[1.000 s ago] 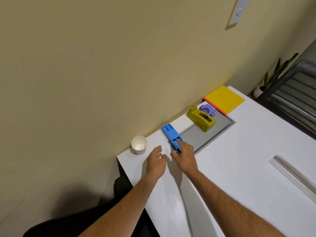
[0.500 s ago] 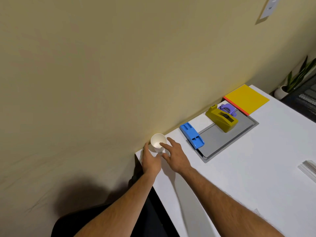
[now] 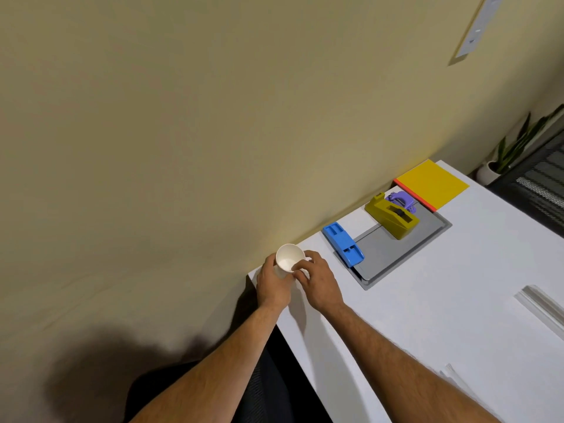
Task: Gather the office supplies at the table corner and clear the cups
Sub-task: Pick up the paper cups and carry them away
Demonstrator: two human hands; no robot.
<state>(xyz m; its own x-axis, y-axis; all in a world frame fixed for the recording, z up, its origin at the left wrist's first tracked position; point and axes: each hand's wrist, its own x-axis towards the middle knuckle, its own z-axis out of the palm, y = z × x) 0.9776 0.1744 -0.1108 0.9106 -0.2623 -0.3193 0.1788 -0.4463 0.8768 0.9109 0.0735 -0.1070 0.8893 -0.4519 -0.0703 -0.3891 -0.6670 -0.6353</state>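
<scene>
A small white paper cup [image 3: 288,256] sits at the near left corner of the white table [image 3: 457,300], against the wall. My left hand [image 3: 272,283] wraps around its left side and my right hand [image 3: 319,280] curls its fingers on the right side of the rim. To the right, a blue stapler [image 3: 343,244] lies half on a grey tray [image 3: 393,251]. A yellow tape dispenser [image 3: 393,218] stands on the tray with a purple item [image 3: 402,199] behind it. A yellow pad with a red edge [image 3: 433,183] lies farther back.
The beige wall [image 3: 183,132] runs along the table's far edge. A clear ruler-like strip [image 3: 540,306] lies at the right. A black mesh chair [image 3: 540,181] and a potted plant [image 3: 500,160] stand beyond the table's far end.
Both hands left the blue stapler, moved left to the cup, and now hold it from both sides. The camera view has shifted left.
</scene>
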